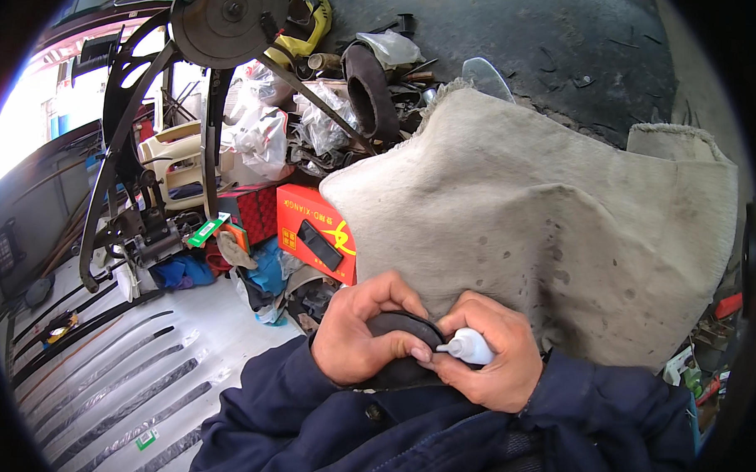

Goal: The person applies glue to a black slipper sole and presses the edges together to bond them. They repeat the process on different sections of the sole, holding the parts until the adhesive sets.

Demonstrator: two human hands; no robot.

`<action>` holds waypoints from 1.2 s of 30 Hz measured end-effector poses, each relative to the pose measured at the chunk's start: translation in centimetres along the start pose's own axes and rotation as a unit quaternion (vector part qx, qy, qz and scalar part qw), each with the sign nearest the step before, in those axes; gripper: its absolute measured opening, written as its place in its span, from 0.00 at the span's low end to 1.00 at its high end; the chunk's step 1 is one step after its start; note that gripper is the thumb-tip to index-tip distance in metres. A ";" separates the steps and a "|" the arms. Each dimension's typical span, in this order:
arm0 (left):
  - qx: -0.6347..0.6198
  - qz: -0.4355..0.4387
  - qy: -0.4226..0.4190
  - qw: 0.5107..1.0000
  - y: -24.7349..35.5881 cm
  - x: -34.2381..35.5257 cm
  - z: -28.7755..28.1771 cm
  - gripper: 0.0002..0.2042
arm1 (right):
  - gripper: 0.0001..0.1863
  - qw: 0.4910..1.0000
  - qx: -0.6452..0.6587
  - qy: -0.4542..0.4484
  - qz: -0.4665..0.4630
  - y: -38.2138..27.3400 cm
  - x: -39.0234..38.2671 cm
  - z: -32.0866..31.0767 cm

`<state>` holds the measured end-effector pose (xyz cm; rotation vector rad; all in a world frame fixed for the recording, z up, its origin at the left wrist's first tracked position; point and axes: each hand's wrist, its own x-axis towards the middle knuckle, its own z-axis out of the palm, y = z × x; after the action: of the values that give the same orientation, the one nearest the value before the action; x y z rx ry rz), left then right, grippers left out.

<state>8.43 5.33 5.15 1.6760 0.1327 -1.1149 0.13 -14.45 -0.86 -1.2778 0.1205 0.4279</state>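
Observation:
Close in front of my body, my left hand (360, 331) grips what looks like a black shoe (401, 323), thumb and fingers pinching its rounded edge. My right hand (507, 350) is closed round a small white glue bottle (473, 346) with a narrow nozzle. The nozzle points left and meets the shoe's edge near my left thumb tip; whether glue is coming out is too small to tell. Part of the shoe is hidden by my fingers and dark sleeves. A stained beige cloth (479, 214) spreads out just beyond my hands.
A dark metal hand-cranked machine with a round wheel (227, 23) stands at the left. Beside the cloth lies a red box (296, 201) with a black case (320, 245) on it. Plastic bags (261, 140) and scraps pile up behind. Dark strips (131, 402) lie lower left.

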 end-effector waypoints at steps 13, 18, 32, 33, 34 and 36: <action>-0.001 0.002 -0.007 1.000 -0.2 0.7 -0.1 0.14 | 0.14 0.999 0.008 0.014 -0.047 0.0 0.9 -0.1; -0.046 -0.007 -0.010 0.999 -0.1 0.6 -0.2 0.14 | 0.15 0.999 0.042 0.003 -0.011 -0.1 0.9 -0.2; -0.036 -0.009 -0.008 0.999 0.0 0.9 0.1 0.15 | 0.13 0.999 0.047 0.010 -0.004 -0.2 0.7 -0.3; -0.022 0.009 -0.007 1.000 0.0 1.0 0.2 0.15 | 0.13 0.999 0.027 0.014 -0.022 -0.3 0.8 -0.3; -0.039 -0.002 -0.004 0.999 0.0 1.0 0.2 0.15 | 0.13 0.999 0.022 0.015 -0.027 -0.3 0.9 -0.2; -0.048 0.008 -0.004 0.999 -0.1 1.0 0.3 0.14 | 0.13 0.999 0.001 0.016 -0.033 -0.3 1.0 -0.2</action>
<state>8.76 4.72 4.39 1.5856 0.1646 -1.0853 1.20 -14.50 -0.96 -1.2829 0.1050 0.3508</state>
